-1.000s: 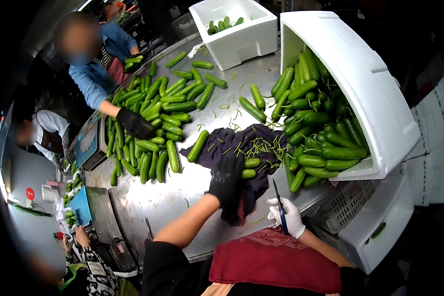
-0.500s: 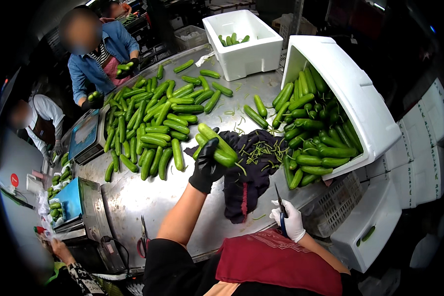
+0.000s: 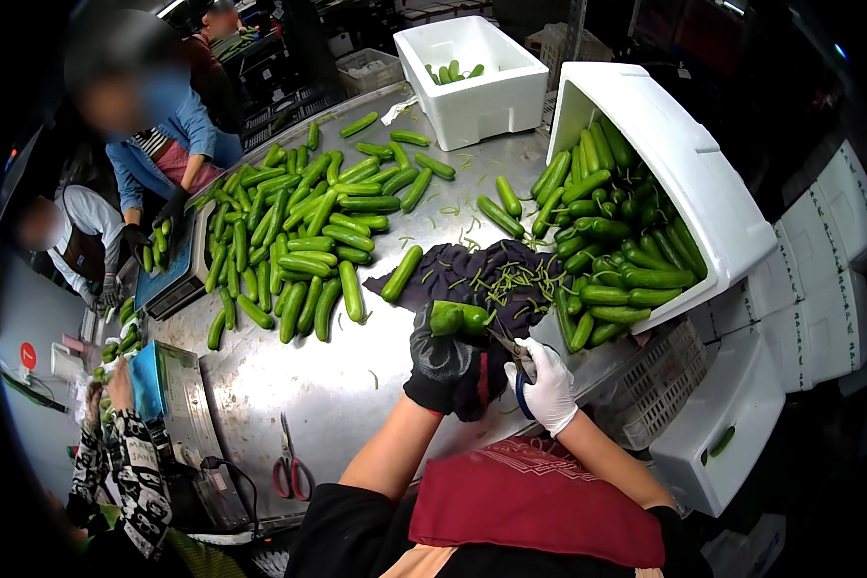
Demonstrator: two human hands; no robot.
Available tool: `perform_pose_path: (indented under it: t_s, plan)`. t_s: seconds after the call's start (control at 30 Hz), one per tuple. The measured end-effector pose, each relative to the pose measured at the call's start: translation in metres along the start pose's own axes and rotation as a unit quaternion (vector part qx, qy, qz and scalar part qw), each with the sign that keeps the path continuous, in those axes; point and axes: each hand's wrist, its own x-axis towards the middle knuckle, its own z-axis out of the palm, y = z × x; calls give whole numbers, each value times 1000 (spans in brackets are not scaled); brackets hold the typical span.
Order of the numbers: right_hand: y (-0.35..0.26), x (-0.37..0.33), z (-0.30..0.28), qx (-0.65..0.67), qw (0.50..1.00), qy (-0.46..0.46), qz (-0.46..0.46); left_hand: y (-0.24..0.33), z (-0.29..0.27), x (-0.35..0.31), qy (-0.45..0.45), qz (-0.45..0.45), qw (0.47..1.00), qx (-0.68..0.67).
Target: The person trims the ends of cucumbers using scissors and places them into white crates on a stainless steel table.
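Note:
My left hand [image 3: 443, 358], in a black glove, is closed around cucumbers [image 3: 460, 319], apparently two, held crosswise above a dark cloth [image 3: 443, 270]. In a white glove, my right hand [image 3: 551, 387] grips scissors [image 3: 524, 378] with dark blue handles. The blades point at the cucumbers' right ends, where a thin stem sticks out; whether they touch it I cannot tell. Cut stem pieces [image 3: 515, 289] lie strewn over the cloth. A single cucumber [image 3: 402, 274] rests at the cloth's left edge, beside a large heap of cucumbers [image 3: 303, 226].
A tipped white foam box [image 3: 679, 144] spills cucumbers onto the metal table [image 3: 250, 376] at the right. Another foam box [image 3: 472, 96] stands at the back. Red-handled scissors [image 3: 289, 472] lie near the front edge. Two scales [image 3: 178, 265] line the left side, where co-workers handle cucumbers.
One cucumber has left my left hand and lies on the cloth's edge. That hand came nearer and lower; my right hand raised the scissors to the held cucumbers. A co-worker's hands moved onto the scale.

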Motion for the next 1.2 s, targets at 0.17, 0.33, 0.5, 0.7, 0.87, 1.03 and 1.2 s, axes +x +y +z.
perform_pose_path:
  t_s: [0.17, 0.33, 0.5, 0.7, 0.87, 1.03, 1.2]
  plan:
    - [1, -5, 6, -11, 1000, -9, 4, 7, -10, 2, 11, -20, 991, -134]
    - [-7, 5, 11, -5, 1000, -9, -9, 8, 1, -1, 99, -45, 978, -177]
    - [0, 7, 17, -29, 999, -7, -40, -7, -41, 5, -13, 26, 999, -44]
    - [10, 9, 21, -17, 998, 13, -58, -18, -41, 6, -7, 77, 964, 255]
    - [29, 0, 26, 53, 998, -37, 24, -20, -41, 12, 40, 81, 958, 270]
    - [17, 9, 18, 96, 995, -2, 21, -20, -25, 7, 17, 116, 961, 252]
    - [9, 22, 9, 59, 998, -28, -3, -35, -14, -4, 35, 86, 980, 177]
